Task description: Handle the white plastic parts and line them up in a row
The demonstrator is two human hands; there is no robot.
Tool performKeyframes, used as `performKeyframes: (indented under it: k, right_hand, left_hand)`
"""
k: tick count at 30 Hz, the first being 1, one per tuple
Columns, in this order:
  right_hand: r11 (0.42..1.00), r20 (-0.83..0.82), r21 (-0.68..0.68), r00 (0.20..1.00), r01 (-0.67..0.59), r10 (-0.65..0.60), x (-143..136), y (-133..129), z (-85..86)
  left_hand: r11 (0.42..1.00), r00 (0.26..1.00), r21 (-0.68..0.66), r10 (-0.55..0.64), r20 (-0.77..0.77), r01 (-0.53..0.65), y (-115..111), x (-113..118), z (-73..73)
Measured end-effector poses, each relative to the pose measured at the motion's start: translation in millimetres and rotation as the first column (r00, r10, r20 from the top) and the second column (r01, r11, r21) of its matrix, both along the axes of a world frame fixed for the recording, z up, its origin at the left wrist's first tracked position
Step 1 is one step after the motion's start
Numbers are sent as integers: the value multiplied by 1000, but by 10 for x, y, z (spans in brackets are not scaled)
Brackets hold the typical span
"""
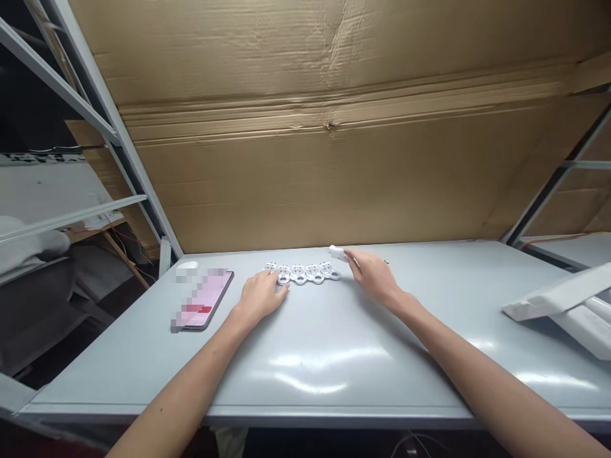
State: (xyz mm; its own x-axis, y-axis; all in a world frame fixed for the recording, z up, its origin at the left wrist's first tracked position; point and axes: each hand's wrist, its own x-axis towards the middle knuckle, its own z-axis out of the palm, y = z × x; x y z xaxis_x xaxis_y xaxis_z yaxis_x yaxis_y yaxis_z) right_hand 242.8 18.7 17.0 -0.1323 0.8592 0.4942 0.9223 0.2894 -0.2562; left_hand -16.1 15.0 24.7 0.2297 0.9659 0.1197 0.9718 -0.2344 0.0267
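Note:
A curved row of several small white plastic pieces (298, 274), each with a round ring at the front edge, lies on the grey table near its back. My left hand (260, 294) rests at the row's left end, fingertips touching the leftmost pieces and partly covering them, thumb held apart. To the right of the row, my right hand (374, 273) is closed around a small white piece with a rounded end (338, 252), held near the back edge. The fingers hide part of that piece, so its exact kind does not show.
A phone (204, 300) with a pink screen lies left of my left hand, and a small white object (187, 270) sits behind it. White foam-like strips (563, 302) rest at the right. Brown cardboard (329, 184) walls the back; a metal frame post (138, 159) rises at left.

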Motion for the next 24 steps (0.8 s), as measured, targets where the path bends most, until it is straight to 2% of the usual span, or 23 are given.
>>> performKeyframes:
  k: [3,7,9,12,14,20,24]
  right_hand:
    - [967,161,-72,954,-246,254,-151,-205,114]
    - [918,315,-147,862,-369,397,-331,-377,115]
    - [896,317,-115,839,-429,443,-390,-396,61]
    - [880,313,-76,827,-469,467,-433,-378,-25]
    - [880,299,-92,830,-467,472,-427,-360,-53]
    - [891,129,-155,885,-426,446,-291,-313,-1]
    - [882,82,-188,888,-432,453,-255,-290,-9]
  left_hand:
    - [998,999,60,-35,40,32,10,-5,-29]
    - [981,984,160,-128,121,108,21,-11,-60]
    - [960,955,172,-249,161,222,11,-9,-60]
    - [879,857,125,-476,197,460,-21,4,-53]
    - [830,806,93,-557,201,550,-43,15,-53]
    - [802,787,109,-597,153,587,-50,32,-98]
    - [789,772,147,-615,161,597,-43,47,-130]
